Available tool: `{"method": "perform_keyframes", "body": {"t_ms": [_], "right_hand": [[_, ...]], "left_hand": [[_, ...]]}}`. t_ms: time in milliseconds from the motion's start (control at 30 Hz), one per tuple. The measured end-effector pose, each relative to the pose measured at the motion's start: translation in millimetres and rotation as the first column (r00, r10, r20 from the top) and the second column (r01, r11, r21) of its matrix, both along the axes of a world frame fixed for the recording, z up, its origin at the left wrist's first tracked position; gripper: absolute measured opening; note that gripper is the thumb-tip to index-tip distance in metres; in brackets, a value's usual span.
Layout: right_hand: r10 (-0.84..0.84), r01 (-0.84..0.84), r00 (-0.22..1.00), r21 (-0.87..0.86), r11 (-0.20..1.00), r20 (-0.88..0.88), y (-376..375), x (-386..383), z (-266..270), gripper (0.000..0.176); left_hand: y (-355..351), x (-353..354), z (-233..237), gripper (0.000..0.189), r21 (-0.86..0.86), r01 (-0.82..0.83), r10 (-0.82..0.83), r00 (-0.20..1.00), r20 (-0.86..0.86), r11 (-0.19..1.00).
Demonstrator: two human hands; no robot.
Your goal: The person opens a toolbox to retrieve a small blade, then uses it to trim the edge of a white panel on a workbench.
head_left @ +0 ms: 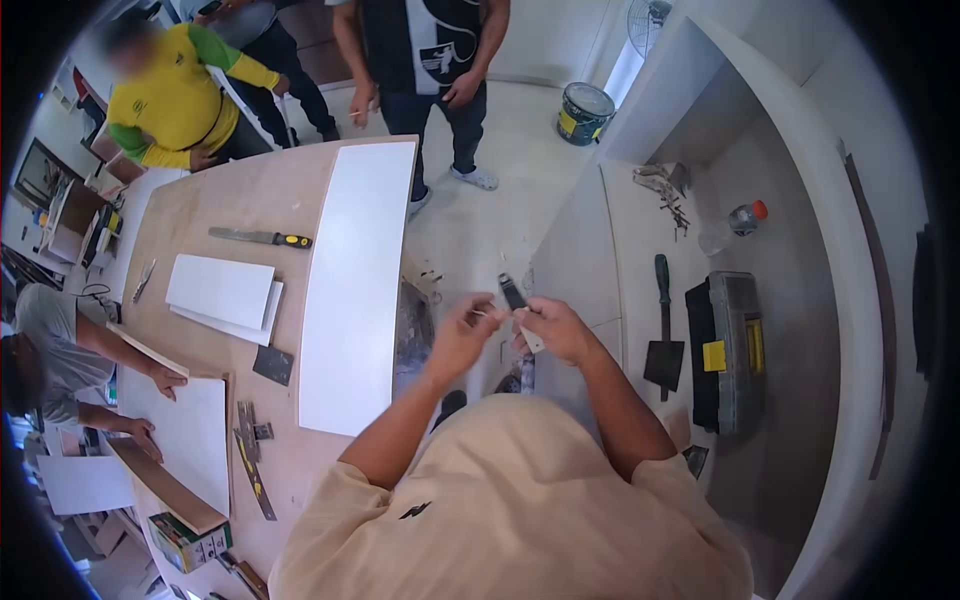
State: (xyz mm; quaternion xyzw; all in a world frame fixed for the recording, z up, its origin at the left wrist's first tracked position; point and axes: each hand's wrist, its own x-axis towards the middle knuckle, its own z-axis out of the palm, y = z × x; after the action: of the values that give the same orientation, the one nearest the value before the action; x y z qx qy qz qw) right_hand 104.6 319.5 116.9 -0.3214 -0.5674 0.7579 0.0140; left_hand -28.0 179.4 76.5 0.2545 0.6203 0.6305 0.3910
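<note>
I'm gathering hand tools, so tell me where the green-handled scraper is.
In the head view, the green-handled scraper lies on the light surface to the person's right, just left of the toolbox in the picture.

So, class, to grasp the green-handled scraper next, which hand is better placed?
Probably the right hand: it is nearer the scraper, though it holds a dark-tipped tool; the left hand is farther away.

Cool light is brightening the far floor (535, 190), shade is dulling the right cabinet (785, 450), and fisheye distortion is curving edges toward black corners.
</note>
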Motion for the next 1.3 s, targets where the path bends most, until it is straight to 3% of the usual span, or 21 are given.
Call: {"method": "perform_keyframes", "body": {"t_ms": [33, 67, 100, 200, 333, 533, 933, 1033, 1133, 1233, 1300], "right_hand": [[0.074, -0.075, 0.997, 0.032, 0.997, 0.031, -1.7, 0.5, 0.1, 0.028], [0.148, -0.152, 0.987, 0.06, 0.987, 0.06, -3.7, -2.5, -0.7, 0.029], [0.223, -0.231, 0.97, 0.089, 0.969, 0.091, -5.0, -7.4, -1.2, 0.03], [0.263, -0.267, 0.962, 0.058, 0.962, 0.074, -10.7, -15.3, -14.9, 0.031], [0.252, -0.255, 0.966, 0.076, 0.964, 0.052, -24.3, -30.2, -21.7, 0.032], [0.316, -0.325, 0.944, 0.114, 0.939, 0.092, -37.1, -43.9, -9.3, 0.032], [0.482, -0.484, 0.868, -0.016, 0.875, 0.122, -40.6, -46.9, -6.6, 0.027], [0.508, -0.505, 0.853, -0.056, 0.861, 0.122, -39.0, -43.7, -12.8, 0.027], [0.56, -0.556, 0.819, -0.069, 0.829, 0.127, -35.3, -40.8, -16.5, 0.027], [0.565, -0.56, 0.818, -0.073, 0.825, 0.103, -39.5, -48.7, -18.1, 0.029], [0.554, -0.551, 0.824, -0.061, 0.832, 0.118, -42.2, -53.3, -17.1, 0.03]], "left_hand": [[-3.8, -8.9, 3.5, 0.033, 0.042, -0.043, 0.038, 0.993, 0.113, 0.998], [-11.0, -18.8, 8.4, 0.03, -0.014, 0.058, -0.056, 0.99, 0.129, 0.998], [-15.8, -25.1, 6.8, 0.028, -0.021, 0.045, -0.041, 0.984, 0.174, 0.999], [-24.0, -27.0, 11.0, 0.019, -0.025, -0.061, 0.066, 0.928, 0.368, 0.998], [-26.4, -26.4, 14.5, 0.016, -0.022, -0.011, 0.019, 0.932, 0.363, 1.0], [-40.9, -32.0, 16.3, 0.015, -0.086, -0.109, 0.136, 0.883, 0.448, 0.99], [-74.2, -31.3, 9.0, 0.017, 0.006, -0.022, 0.015, 0.84, 0.543, 1.0], [-80.3, -35.2, 4.1, 0.016, 0.085, -0.105, 0.027, 0.773, 0.634, 0.991], [-84.3, -41.0, 17.6, 0.017, 0.075, -0.159, 0.082, 0.792, 0.604, 0.984], [-91.1, -48.1, 12.0, 0.021, 0.082, -0.075, 0.011, 0.801, 0.598, 0.994], [-96.8, -51.8, 13.6, 0.025, 0.032, -0.201, 0.149, 0.816, 0.558, 0.979]]}}
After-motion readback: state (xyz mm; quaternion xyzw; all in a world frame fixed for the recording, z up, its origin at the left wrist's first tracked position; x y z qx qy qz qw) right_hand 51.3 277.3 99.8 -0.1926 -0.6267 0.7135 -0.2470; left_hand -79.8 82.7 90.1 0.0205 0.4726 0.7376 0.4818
